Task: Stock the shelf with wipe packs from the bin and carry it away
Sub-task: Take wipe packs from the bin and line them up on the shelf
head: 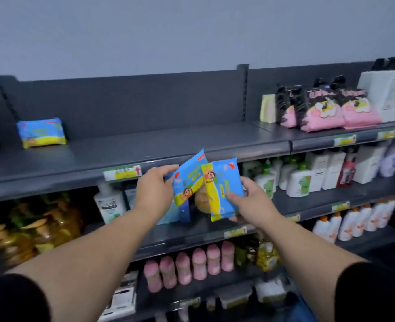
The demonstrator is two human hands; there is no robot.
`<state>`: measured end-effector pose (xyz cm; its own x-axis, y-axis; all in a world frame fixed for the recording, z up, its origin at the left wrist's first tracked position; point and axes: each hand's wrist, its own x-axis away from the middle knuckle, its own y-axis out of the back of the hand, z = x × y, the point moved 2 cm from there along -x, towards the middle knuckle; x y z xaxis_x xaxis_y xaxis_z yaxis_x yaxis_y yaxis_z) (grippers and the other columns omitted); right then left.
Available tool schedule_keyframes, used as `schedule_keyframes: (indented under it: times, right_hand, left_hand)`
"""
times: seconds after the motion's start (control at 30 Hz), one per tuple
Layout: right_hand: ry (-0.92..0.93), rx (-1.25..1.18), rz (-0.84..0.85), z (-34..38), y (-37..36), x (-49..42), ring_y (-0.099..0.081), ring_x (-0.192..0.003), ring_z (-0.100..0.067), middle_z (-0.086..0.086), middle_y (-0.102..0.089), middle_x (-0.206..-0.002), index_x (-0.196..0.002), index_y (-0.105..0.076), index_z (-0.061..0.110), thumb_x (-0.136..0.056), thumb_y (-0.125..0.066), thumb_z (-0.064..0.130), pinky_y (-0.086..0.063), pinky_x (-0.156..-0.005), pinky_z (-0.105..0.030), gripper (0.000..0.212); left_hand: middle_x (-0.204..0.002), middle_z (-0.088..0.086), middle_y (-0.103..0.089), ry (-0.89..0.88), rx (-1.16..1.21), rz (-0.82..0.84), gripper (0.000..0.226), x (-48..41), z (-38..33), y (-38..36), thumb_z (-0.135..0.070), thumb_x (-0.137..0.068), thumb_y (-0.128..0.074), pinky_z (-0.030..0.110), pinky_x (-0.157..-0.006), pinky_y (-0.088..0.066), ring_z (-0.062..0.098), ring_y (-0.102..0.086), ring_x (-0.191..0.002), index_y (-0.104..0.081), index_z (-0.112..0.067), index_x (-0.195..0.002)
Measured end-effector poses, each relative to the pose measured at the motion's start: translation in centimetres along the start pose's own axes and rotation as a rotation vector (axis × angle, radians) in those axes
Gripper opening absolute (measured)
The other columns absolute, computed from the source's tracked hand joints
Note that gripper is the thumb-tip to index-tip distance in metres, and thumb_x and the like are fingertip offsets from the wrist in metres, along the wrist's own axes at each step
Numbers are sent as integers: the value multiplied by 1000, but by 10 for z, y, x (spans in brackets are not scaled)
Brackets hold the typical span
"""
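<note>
Blue wipe pack (188, 180) gripped in L hand (153, 187) | 2nd pack (224, 189) gripped in R hand (253, 202)

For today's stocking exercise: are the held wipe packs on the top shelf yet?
Not yet: left hand grips one pack, right hand another, before the shelf edge.

At your upper right, pink-and-black packs (331, 110) stand just beside tall white boxes (387, 94). Below them you see white pump bottles (298, 182) in a row. Lower left, blurred yellow bottles (29, 233); lower middle, a line of pink bottles (191, 263). A yellow-green price tag (122, 172) faces you.
</note>
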<state>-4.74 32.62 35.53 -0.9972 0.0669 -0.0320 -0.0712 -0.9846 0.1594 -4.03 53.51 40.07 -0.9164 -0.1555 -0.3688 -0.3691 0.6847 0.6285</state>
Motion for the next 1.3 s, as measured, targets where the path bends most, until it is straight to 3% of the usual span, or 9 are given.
schedule_keyframes:
  times: [0.07, 0.23, 0.33, 0.43, 0.6, 0.73, 0.9, 1.03, 1.3]
  right_hand:
    - [48, -13, 51, 20, -43, 7, -68, -73, -15, 0, -68, -101, -110, -55, 23, -92, -60, 11, -57, -51, -33, 23]
    - [143, 10, 150, 64, -128, 14, -68, -67, -15, 1, -71, -95, -105, -59, 27, -89, -63, 11, -56, -49, -33, 23]
    - [180, 32, 209, 91, -163, 9, -69, -70, -15, 3, -70, -101, -110, -58, 27, -89, -63, 14, -55, -48, -30, 25]
    - [223, 59, 266, 114, -187, -4, -69, -71, -16, 6, -69, -99, -113, -57, 29, -90, -64, 16, -57, -51, -31, 27]
    - [269, 72, 359, 135, -214, -42, -68, -64, -9, 2, -72, -97, -116, -59, 31, -89, -66, 18, -48, -43, -20, 31]
    - [299, 95, 417, 145, -231, -82, -69, -67, -10, 6, -73, -94, -115, -62, 35, -88, -68, 21, -47, -45, -21, 31]
    - [318, 136, 517, 159, -251, -131, -66, -66, -9, 7, -73, -94, -117, -64, 32, -87, -69, 19, -47, -45, -22, 34]
    - [318, 173, 539, 163, -272, -161, -63, -58, -4, 9, -71, -84, -116, -66, 27, -85, -71, 18, -45, -43, -21, 32]
    - [294, 294, 546, 181, -336, -206, -58, -50, -1, 7, -70, -72, -101, -73, 25, -77, -80, 20, -40, -44, -15, 26]
  left_hand:
    - [-111, 4, -67, 29, -18, -57, 33, 4, 23, 47, -11, -93, -55, 23, -64, -37, 21, -57, -76, -64, -23, -123]
    - [-107, 3, -63, 57, -79, -174, 32, 3, 72, 142, -12, -95, -53, 22, -56, -36, 15, -52, -69, -63, -24, -123]
    - [-102, 3, -64, 84, -104, -245, 32, -5, 94, 181, -12, -95, -53, 20, -56, -34, 11, -49, -66, -64, -25, -123]
    - [-107, 4, -66, 109, -116, -308, 33, -17, 110, 207, -11, -95, -52, 17, -55, -35, 17, -56, -73, -63, -27, -122]
    - [-119, 3, -63, 174, -96, -395, 32, -49, 129, 227, -10, -94, -53, 23, -65, -41, 20, -60, -87, -65, -27, -119]
    - [-117, 3, -63, 208, -107, -448, 29, -83, 144, 231, -13, -94, -54, 23, -53, -40, 15, -58, -72, -66, -29, -115]
    - [-124, 1, -62, 240, -104, -503, 29, -122, 165, 235, -12, -92, -56, 26, -66, -49, 17, -62, -95, -67, -27, -115]
    - [-125, -1, -62, 293, -115, -513, 32, -149, 188, 241, -8, -92, -55, 13, -53, -37, 10, -56, -85, -66, -25, -117]
    - [-118, -1, -66, 341, -122, -429, 27, -214, 257, 265, -13, -91, -59, 18, -54, -43, 12, -62, -84, -68, -30, -108]
